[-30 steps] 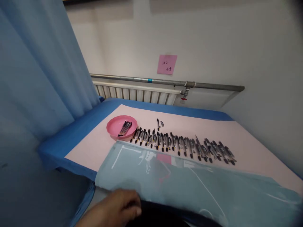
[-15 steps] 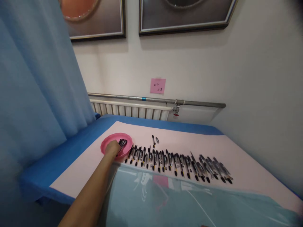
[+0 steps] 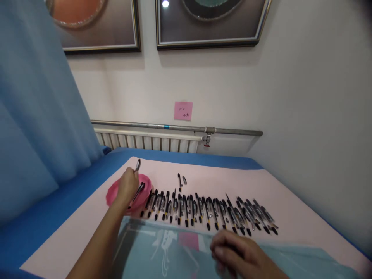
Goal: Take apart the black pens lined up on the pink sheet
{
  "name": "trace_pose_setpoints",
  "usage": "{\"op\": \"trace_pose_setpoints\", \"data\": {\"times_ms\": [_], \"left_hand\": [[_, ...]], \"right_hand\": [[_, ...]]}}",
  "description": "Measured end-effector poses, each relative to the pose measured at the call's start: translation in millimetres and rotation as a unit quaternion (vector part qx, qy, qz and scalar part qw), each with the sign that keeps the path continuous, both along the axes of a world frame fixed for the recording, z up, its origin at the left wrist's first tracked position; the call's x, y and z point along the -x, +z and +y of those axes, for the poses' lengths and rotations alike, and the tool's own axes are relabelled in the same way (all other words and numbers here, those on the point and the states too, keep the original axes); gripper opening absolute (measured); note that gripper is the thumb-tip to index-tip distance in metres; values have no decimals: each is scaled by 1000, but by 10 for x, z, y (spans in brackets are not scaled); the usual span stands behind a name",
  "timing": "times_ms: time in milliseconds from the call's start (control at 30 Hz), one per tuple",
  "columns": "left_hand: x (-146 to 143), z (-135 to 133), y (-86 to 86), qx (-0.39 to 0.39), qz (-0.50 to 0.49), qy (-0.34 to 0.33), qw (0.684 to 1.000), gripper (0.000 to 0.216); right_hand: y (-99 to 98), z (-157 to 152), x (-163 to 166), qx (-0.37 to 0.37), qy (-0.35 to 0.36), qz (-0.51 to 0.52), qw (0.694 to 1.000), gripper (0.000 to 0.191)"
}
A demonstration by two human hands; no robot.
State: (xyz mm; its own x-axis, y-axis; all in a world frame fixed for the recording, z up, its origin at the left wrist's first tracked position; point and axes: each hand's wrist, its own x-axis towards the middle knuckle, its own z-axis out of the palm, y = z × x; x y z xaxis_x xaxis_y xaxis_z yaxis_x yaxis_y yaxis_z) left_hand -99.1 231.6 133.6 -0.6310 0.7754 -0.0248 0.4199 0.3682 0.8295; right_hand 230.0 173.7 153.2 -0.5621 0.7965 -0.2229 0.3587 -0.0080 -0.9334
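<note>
My left hand (image 3: 128, 187) is closed above the pink plate (image 3: 112, 195), gripping a pen (image 3: 138, 165) whose dark upper end sticks up past the fingers. Below it, a few black pens (image 3: 140, 190) lie in the plate, partly covered by that hand. To the right of the plate runs a long row of black and clear pen parts (image 3: 187, 207), with loose caps and small tips among them. My right hand (image 3: 240, 254) hovers at the near side of the row, fingers curled in, with nothing visible in them.
A dark pen piece (image 3: 179, 182) and a cap (image 3: 184, 180) lie apart behind the row. Pink paper (image 3: 221, 178) covers the blue bed (image 3: 186, 155). A light-blue clear-topped cloth (image 3: 154, 248) lies in front. A curtain (image 3: 43, 100) hangs left; a radiator (image 3: 148, 142) stands behind.
My left hand has risen from the plate and now has one pen upright in it; fewer pens show there. My right hand has come in from the bottom edge. The view has shifted slightly.
</note>
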Motion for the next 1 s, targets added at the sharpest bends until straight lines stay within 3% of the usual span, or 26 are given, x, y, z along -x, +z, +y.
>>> {"op": "trace_pose_setpoints", "data": {"times_ms": [100, 167, 267, 333, 467, 567, 700, 833, 1000], "left_hand": [[-529, 165, 98, -118, -95, -81, 985, 21], [-925, 301, 79, -164, -167, -136, 962, 22], [-1414, 447, -64, -194, -251, -195, 928, 26], [-1609, 490, -216, -192, -292, -219, 911, 28], [-1744, 495, -539, -173, -357, -227, 889, 30], [-1774, 500, -687, -156, -362, -229, 890, 32], [-1813, 527, -735, -148, -361, -231, 891, 37], [-1811, 534, -745, -114, -415, -189, 883, 38], [-1828, 529, -802, -138, -403, -142, 894, 33]], "right_hand": [[109, 472, 301, -89, -75, 99, 988, 20], [88, 817, 507, -109, -153, 203, 961, 19], [-102, 1231, 700, -118, -255, 295, 913, 20], [-308, 1376, 730, -114, -291, 307, 899, 20], [-645, 1424, 663, -87, -308, 284, 904, 25], [-684, 1452, 628, -82, -300, 251, 917, 25], [-651, 1544, 684, -67, -282, 231, 929, 22], [-721, 1548, 785, -21, -264, 245, 933, 27], [-787, 1485, 880, -42, -307, 231, 923, 18]]}}
